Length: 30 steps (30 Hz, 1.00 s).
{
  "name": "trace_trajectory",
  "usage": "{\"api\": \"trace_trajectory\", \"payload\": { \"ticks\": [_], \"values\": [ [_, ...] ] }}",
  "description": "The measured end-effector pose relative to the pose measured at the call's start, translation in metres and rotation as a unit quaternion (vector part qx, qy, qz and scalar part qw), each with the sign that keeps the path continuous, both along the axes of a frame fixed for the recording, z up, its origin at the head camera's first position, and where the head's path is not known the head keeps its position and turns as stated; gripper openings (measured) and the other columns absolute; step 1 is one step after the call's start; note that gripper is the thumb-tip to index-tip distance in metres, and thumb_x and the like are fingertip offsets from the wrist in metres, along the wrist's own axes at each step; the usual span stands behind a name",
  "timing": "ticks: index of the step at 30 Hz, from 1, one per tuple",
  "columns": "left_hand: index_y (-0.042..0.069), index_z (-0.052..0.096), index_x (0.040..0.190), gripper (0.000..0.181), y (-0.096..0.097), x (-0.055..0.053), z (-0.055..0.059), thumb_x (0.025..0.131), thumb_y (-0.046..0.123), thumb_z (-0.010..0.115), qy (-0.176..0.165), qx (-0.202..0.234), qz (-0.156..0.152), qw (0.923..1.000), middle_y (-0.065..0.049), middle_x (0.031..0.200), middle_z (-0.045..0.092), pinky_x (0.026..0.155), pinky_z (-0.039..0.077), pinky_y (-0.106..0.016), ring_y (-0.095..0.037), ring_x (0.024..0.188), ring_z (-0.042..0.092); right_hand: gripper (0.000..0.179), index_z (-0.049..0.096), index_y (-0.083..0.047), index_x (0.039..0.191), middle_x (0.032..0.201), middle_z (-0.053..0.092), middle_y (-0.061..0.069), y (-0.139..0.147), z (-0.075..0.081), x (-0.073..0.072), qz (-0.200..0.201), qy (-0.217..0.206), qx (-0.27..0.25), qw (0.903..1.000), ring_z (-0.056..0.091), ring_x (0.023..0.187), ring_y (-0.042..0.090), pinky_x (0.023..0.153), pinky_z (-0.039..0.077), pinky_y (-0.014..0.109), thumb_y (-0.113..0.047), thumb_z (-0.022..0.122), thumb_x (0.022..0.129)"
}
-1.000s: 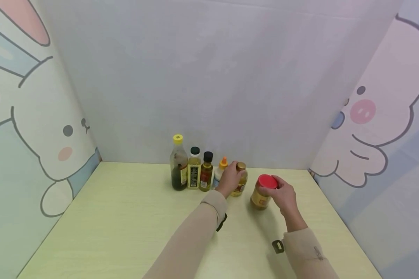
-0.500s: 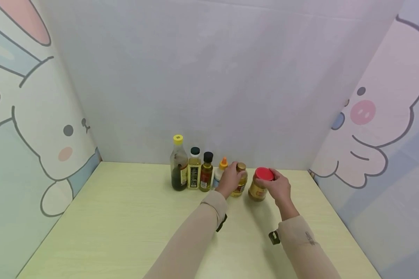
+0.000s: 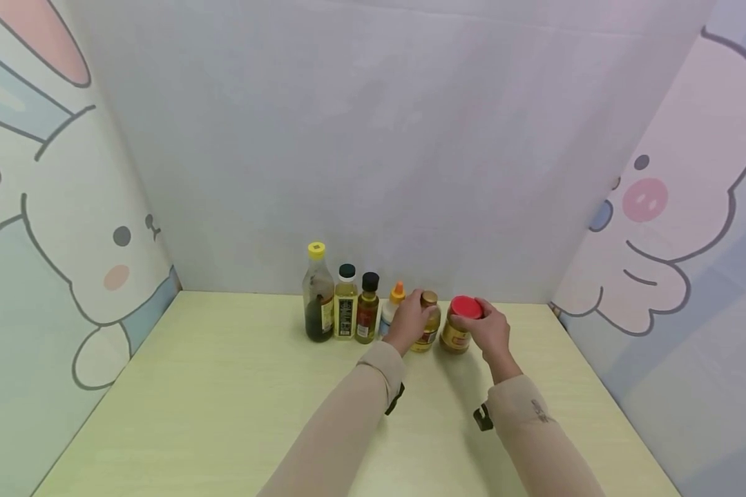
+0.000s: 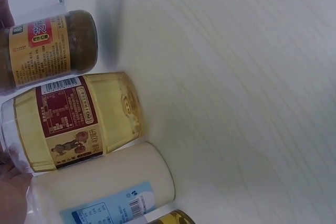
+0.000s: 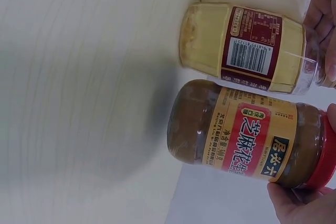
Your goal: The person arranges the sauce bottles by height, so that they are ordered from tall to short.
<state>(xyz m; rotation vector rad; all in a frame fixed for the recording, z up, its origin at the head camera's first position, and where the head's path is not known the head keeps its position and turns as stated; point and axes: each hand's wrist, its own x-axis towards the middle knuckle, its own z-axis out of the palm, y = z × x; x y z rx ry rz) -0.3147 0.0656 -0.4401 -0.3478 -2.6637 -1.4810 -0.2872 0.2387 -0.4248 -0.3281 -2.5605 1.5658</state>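
Note:
My left hand (image 3: 407, 323) holds the neck of a small clear oil bottle (image 3: 427, 337) with a gold cap. In the left wrist view that bottle's yellow oil and maroon label (image 4: 65, 106) show, between a white squeeze bottle and the jar. My right hand (image 3: 492, 333) grips a brown peanut butter jar (image 3: 455, 339) around its red lid (image 3: 466, 307), fingers on one side and thumb on the other. The jar stands upright, close beside the oil bottle. In the right wrist view the jar's label (image 5: 249, 137) is in full sight.
Left of the hands, in one row, stand a yellow-capped bottle of dark sauce (image 3: 318, 310), a pale oil bottle (image 3: 345, 307), a black-capped bottle (image 3: 367, 314) and an orange-tipped squeeze bottle (image 3: 393, 304). A grey wall (image 3: 360, 152) rises behind the pale table (image 3: 224, 400).
My right hand has carried the peanut butter jar back and to the left, up to the oil bottle at the row's end. The left hand has stayed on the oil bottle.

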Motion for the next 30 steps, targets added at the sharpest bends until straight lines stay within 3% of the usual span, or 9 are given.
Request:
{"api": "trace_trajectory", "payload": {
  "ticks": [14,30],
  "values": [
    [0.006,0.054,0.124,0.032,0.001,0.002,0.0,0.1,0.027,0.058,0.002,-0.008,-0.013,0.9999,-0.005,0.109,0.063,0.08,0.052,-0.029,-0.015,0.096,0.062,0.082,0.034,0.002,0.149,0.144,0.041,0.027,0.003,-0.015,-0.008,-0.007,0.003,-0.001,1.0,0.042,0.129,0.04,0.103,0.04,0.048,-0.022,0.078,0.084],
    [0.003,0.054,0.125,0.035,-0.001,0.002,0.003,0.099,0.026,0.059,0.006,-0.007,-0.009,0.9999,-0.008,0.113,0.063,0.084,0.053,-0.03,-0.018,0.1,0.062,0.081,0.032,0.004,0.148,0.143,0.041,0.028,-0.002,-0.015,-0.011,0.01,-0.005,0.03,0.9995,0.043,0.127,0.042,0.101,0.04,0.051,-0.024,0.076,0.087]
  ]
}}
